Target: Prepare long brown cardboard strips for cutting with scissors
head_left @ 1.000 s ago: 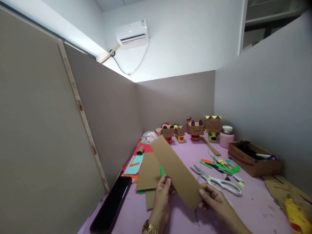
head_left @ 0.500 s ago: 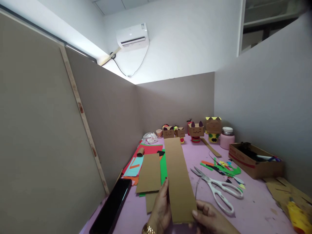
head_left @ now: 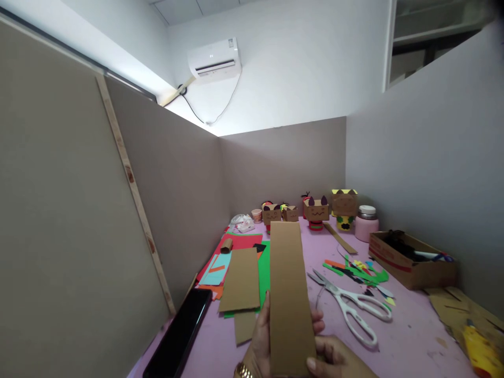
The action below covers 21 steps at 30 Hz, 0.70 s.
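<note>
A long cardboard strip (head_left: 289,294) stands tilted up from the lower middle of the view, its plain brown face toward me. My left hand (head_left: 260,341), a gold watch at its wrist, is wrapped round the strip from behind, its thumb along the left edge and fingertips showing past the right edge. At the lower right corner my right hand (head_left: 336,358) pinches the strip, thumb on the front face. White-handled scissors (head_left: 350,302) lie partly spread to the right of the hands. Left of the strip, flat cardboard pieces (head_left: 241,278) rest over a green sheet (head_left: 265,265).
A black phone (head_left: 179,333) lies at the near left. Paper scraps (head_left: 358,270), an open cardboard box (head_left: 411,262) and a yellow tool (head_left: 482,346) are on the right. Cardboard-faced figures (head_left: 317,211) and a pink jar (head_left: 367,224) stand at the back. Partitions surround the table.
The strip has turned more upright and shifted slightly right and toward me. My left hand has reached further round behind it, and my right hand has dropped a little lower.
</note>
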Each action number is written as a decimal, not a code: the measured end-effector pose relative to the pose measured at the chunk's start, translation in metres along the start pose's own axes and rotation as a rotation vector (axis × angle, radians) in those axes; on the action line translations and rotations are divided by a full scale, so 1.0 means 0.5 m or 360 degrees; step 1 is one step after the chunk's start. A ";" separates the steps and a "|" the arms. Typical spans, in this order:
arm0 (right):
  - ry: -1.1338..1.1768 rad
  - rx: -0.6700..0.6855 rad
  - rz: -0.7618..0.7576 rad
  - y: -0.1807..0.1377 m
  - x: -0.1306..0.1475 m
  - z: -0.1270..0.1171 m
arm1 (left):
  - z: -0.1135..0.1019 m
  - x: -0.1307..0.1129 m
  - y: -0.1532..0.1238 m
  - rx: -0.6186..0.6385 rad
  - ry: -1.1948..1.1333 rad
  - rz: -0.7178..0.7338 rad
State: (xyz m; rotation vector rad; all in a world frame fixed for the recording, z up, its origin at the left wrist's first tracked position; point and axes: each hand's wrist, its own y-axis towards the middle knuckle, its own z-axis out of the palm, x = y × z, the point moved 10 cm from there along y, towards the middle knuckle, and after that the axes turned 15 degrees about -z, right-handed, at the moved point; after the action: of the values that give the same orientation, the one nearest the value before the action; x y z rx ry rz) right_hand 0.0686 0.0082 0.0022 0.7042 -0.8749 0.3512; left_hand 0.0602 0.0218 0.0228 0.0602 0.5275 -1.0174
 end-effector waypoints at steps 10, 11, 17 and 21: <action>0.0050 -0.0297 0.0249 -0.031 -0.051 -0.068 | -0.021 -0.025 -0.007 -0.0121 0.0043 0.0353; 0.0048 -0.0307 0.0267 -0.032 -0.056 -0.071 | -0.032 -0.031 -0.009 -0.0239 0.0061 0.0424; -0.1035 -0.0318 0.0184 -0.012 0.028 -0.096 | -0.083 -0.070 -0.036 -0.0784 0.0102 0.0753; -0.2181 -0.0624 -0.0051 -0.021 0.189 -0.177 | -0.084 -0.099 -0.062 -0.0961 0.0188 0.0892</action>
State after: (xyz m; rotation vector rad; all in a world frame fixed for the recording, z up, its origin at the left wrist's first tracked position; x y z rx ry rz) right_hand 0.1825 0.0618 0.0342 0.5279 -2.1436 -0.4239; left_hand -0.0018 0.0566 0.0141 -0.2586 0.8500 -0.2840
